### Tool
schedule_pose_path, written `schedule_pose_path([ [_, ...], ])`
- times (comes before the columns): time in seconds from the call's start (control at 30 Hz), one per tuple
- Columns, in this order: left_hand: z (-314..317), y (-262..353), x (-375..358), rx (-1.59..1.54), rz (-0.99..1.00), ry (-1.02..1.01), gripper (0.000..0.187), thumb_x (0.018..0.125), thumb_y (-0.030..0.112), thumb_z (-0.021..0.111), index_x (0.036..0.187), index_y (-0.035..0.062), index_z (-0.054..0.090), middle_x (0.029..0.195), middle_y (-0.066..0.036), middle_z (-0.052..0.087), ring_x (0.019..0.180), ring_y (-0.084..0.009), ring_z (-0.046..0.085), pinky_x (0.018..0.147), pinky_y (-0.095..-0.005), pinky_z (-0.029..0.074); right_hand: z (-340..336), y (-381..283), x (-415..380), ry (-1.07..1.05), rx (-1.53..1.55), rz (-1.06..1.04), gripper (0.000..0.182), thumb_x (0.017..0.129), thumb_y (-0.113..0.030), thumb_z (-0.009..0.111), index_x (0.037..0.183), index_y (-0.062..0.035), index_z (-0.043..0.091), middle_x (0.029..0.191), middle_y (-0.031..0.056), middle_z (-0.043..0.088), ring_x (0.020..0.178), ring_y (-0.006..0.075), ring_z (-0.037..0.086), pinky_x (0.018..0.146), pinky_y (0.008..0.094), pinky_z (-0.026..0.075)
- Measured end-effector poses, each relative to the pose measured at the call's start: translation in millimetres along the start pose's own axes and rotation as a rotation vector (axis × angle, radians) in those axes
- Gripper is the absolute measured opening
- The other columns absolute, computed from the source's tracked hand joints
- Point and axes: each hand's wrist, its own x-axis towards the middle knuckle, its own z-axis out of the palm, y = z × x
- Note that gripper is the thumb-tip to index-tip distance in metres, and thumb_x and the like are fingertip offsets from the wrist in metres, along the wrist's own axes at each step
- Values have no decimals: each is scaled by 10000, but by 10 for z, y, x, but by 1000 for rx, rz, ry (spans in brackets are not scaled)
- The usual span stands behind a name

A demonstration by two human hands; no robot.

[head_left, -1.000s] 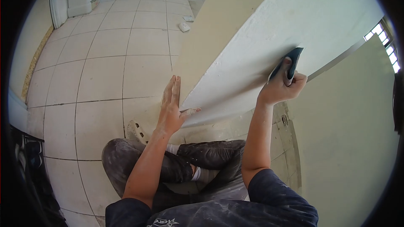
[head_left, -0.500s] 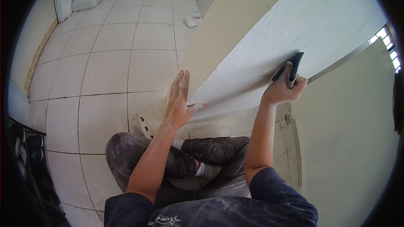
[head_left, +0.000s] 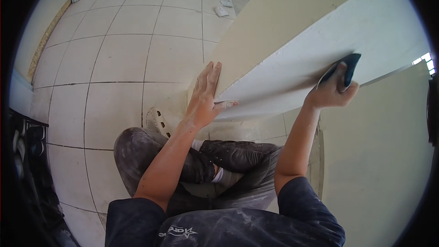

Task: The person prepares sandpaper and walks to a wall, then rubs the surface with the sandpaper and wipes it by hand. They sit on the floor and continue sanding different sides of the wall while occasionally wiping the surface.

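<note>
In the head view, my right hand [head_left: 334, 92] is wrapped round the grip of a dark hand sanding block [head_left: 350, 67]. Its flat face, with a pale edge showing, lies against or very close to the narrow white face of the wall [head_left: 292, 66]. My left hand [head_left: 206, 93] rests with spread fingers on the wall's lower corner, the fingers on the cream side and the thumb across the white face. White dust coats its fingers and wrist. The contact side of the block is hidden.
My crossed legs [head_left: 192, 169] and a pale clog [head_left: 157, 121] are below the wall. Small white scraps [head_left: 221, 11] lie on the tiled floor [head_left: 123, 59]. Shoes on a dark rack [head_left: 32, 151] stand at left; a pale panel [head_left: 375, 146] rises at right.
My right hand has slid the sanding block up and to the right along the white face. My left hand stays on the corner; the view has tilted slightly.
</note>
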Motion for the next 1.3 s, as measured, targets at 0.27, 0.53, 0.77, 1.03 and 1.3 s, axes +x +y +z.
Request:
schedule_pose_path([
  [0.27,-12,-2,15,41,27,1,1156,713,501,822,1585,201,125,1543,-239,238,1397,-441,299,1130,-535,319,222,-304,458,34,71,28,482,869,-72,772,634,-75,351,592,-20,434,562,55,433,517,217,436],
  [0.53,-11,-31,35,46,59,12,1169,704,515,823,1583,180,129,1539,-240,242,1397,-442,299,1127,-532,323,123,-143,318,32,-81,51,234,898,-91,743,791,2,556,760,49,602,674,81,527,602,227,465],
  [0.77,-46,4,2,57,42,-11,1167,709,522,819,1583,177,126,1539,-238,238,1403,-439,290,1131,-529,324,47,-125,106,18,-40,33,287,908,-89,730,743,-2,511,734,52,608,678,84,539,611,235,474],
  [1.03,-68,46,34,99,8,-52,1189,701,532,820,1582,173,107,1538,-213,233,1409,-418,286,1135,-511,343,346,-405,651,120,38,49,417,896,-67,740,641,-11,414,678,64,606,613,75,516,534,226,465],
  [1.3,-141,92,45,145,18,-69,1212,701,492,838,1581,175,68,1540,-165,216,1426,-385,270,1143,-494,367,-18,-203,-51,0,-121,41,409,909,-91,730,651,-29,419,646,36,570,605,62,501,547,209,461],
])
